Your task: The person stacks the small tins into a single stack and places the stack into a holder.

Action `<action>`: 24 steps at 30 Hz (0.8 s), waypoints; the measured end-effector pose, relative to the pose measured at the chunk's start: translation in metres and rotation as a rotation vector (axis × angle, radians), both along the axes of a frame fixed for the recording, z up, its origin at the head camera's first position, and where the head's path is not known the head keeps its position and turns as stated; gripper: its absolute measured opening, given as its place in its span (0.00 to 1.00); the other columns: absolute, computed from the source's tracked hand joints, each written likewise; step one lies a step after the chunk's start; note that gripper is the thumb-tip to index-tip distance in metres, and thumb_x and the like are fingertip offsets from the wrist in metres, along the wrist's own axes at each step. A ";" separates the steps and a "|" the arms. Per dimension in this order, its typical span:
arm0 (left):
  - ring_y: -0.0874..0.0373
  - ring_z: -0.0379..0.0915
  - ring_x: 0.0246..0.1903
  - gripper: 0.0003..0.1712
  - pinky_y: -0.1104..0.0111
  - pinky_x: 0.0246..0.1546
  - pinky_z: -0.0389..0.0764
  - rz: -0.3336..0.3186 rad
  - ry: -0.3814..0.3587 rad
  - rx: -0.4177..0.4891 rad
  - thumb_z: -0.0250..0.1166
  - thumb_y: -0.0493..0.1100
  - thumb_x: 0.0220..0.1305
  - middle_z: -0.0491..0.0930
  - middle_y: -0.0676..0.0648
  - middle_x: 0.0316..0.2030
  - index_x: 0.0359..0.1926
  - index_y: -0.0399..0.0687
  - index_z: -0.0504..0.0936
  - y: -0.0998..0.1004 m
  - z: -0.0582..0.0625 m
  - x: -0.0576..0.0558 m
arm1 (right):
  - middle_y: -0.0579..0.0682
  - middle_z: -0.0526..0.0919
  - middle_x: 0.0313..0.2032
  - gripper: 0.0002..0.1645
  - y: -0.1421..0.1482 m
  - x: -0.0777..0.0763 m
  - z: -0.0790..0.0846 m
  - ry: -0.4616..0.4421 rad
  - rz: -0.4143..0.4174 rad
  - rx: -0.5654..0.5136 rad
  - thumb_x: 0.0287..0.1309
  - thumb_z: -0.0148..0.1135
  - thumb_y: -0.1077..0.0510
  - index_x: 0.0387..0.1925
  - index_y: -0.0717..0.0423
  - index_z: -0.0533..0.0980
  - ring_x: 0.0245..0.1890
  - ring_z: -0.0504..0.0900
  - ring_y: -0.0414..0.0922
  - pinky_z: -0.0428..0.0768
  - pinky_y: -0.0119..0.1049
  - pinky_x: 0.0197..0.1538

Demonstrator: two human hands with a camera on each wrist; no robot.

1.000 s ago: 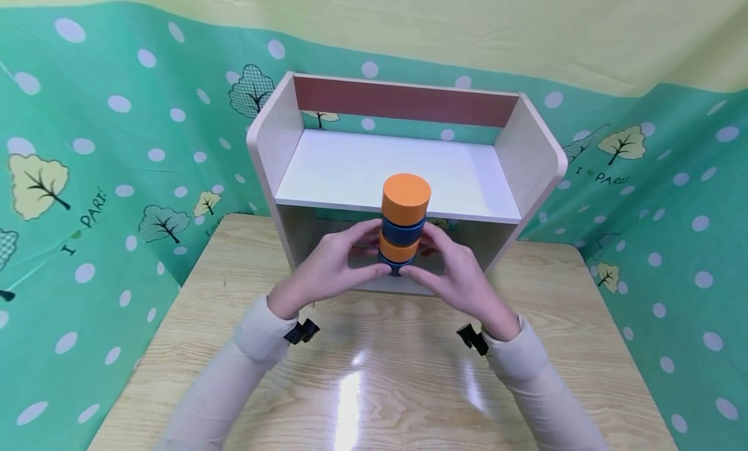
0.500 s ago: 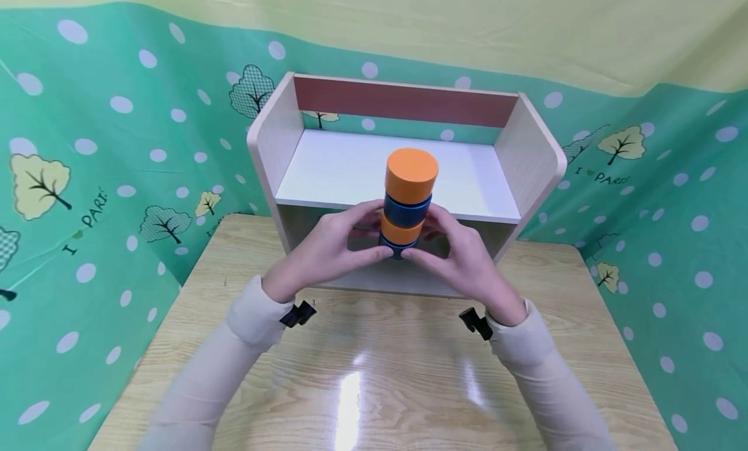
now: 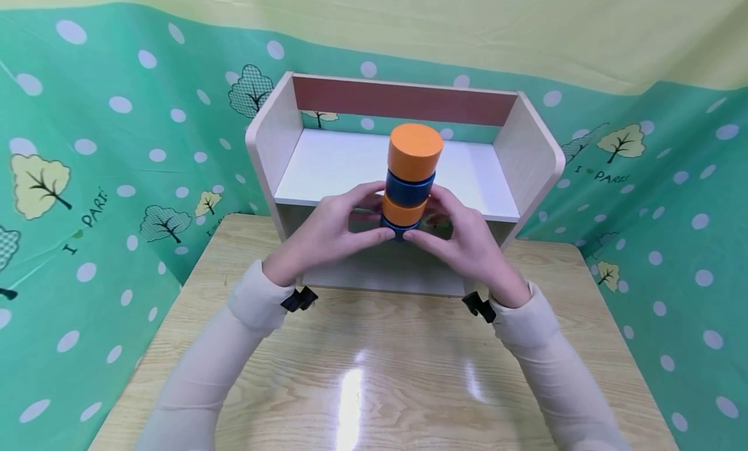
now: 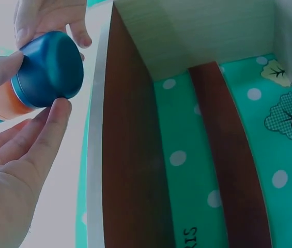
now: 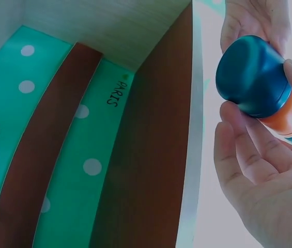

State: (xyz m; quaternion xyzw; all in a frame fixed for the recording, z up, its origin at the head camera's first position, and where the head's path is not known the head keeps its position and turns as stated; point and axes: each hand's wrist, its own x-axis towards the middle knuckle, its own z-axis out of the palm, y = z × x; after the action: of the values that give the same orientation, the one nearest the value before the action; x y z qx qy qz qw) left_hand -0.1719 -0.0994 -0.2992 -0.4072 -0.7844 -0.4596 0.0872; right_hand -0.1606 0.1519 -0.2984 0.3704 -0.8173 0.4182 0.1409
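Note:
Both hands hold up a tall stack of alternating orange and dark blue cylinders (image 3: 415, 162), topped by a wide orange one. My left hand (image 3: 333, 233) grips its lower part from the left, and my right hand (image 3: 473, 243) does so from the right. The thumbs meet close together at the near side of the lowest blue piece. In the left wrist view, that smooth, round-edged blue piece (image 4: 50, 70) lies between thumb and fingertips. The right wrist view shows fingers under the same blue piece (image 5: 251, 77). The stack tilts slightly and overlaps the upper shelf board (image 3: 339, 169) in the head view.
A two-level wooden shelf unit (image 3: 546, 139) with a dark red back rail (image 3: 403, 102) stands at the back of the wood-grain table (image 3: 421, 373). Its side panels rise left and right of the upper board. A green dotted curtain (image 3: 87, 243) hangs around the table.
Both hands have steadily raised the stack, from in front of the lower compartment to the upper board's height. The grip looks the same throughout.

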 end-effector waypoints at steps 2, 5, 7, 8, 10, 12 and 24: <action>0.59 0.80 0.50 0.39 0.66 0.53 0.81 0.006 -0.027 0.002 0.74 0.44 0.61 0.78 0.45 0.59 0.71 0.46 0.67 -0.001 0.003 -0.002 | 0.51 0.81 0.57 0.43 -0.001 -0.003 0.003 -0.006 0.002 0.005 0.55 0.75 0.61 0.70 0.56 0.65 0.49 0.82 0.45 0.83 0.45 0.50; 0.59 0.80 0.51 0.38 0.65 0.53 0.80 0.011 -0.055 0.006 0.73 0.44 0.62 0.79 0.46 0.59 0.71 0.48 0.67 -0.001 0.006 -0.005 | 0.50 0.80 0.57 0.42 -0.002 -0.008 0.006 -0.015 0.005 0.006 0.57 0.74 0.61 0.70 0.56 0.65 0.50 0.82 0.45 0.82 0.44 0.50; 0.59 0.80 0.51 0.38 0.66 0.54 0.80 0.020 -0.057 0.003 0.72 0.44 0.63 0.79 0.46 0.59 0.71 0.48 0.67 -0.001 0.008 -0.008 | 0.50 0.80 0.57 0.42 -0.003 -0.011 0.008 -0.016 0.009 0.003 0.57 0.74 0.60 0.70 0.55 0.64 0.50 0.82 0.44 0.82 0.44 0.51; 0.59 0.79 0.51 0.38 0.66 0.54 0.80 0.024 -0.056 0.000 0.72 0.44 0.63 0.79 0.46 0.59 0.71 0.47 0.67 -0.001 0.009 -0.009 | 0.49 0.81 0.57 0.42 -0.004 -0.013 0.009 -0.014 0.009 0.001 0.57 0.74 0.60 0.70 0.55 0.64 0.50 0.82 0.44 0.82 0.44 0.51; 0.59 0.79 0.51 0.38 0.66 0.54 0.80 0.033 -0.058 -0.006 0.72 0.44 0.64 0.78 0.46 0.59 0.71 0.47 0.66 -0.002 0.011 -0.012 | 0.49 0.81 0.57 0.42 -0.005 -0.016 0.011 -0.011 0.010 -0.004 0.57 0.74 0.60 0.71 0.55 0.64 0.50 0.82 0.44 0.82 0.44 0.50; 0.59 0.79 0.51 0.38 0.66 0.54 0.80 0.045 -0.067 -0.008 0.71 0.45 0.64 0.78 0.47 0.59 0.72 0.48 0.66 -0.002 0.013 -0.014 | 0.49 0.81 0.57 0.42 -0.006 -0.019 0.012 -0.007 0.008 -0.008 0.57 0.74 0.60 0.71 0.55 0.64 0.50 0.82 0.43 0.82 0.44 0.50; 0.58 0.78 0.54 0.38 0.66 0.54 0.80 0.066 -0.191 0.016 0.71 0.44 0.65 0.77 0.47 0.61 0.72 0.49 0.66 -0.002 0.017 -0.030 | 0.50 0.81 0.55 0.41 -0.009 -0.037 0.012 -0.057 -0.005 -0.006 0.60 0.72 0.58 0.71 0.55 0.64 0.47 0.81 0.43 0.82 0.44 0.48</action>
State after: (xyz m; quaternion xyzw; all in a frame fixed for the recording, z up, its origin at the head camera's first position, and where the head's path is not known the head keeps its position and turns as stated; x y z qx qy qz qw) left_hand -0.2016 -0.1011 -0.2818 -0.3347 -0.7983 -0.4997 0.0303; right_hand -0.1971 0.1427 -0.2861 0.3558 -0.8206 0.4309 0.1199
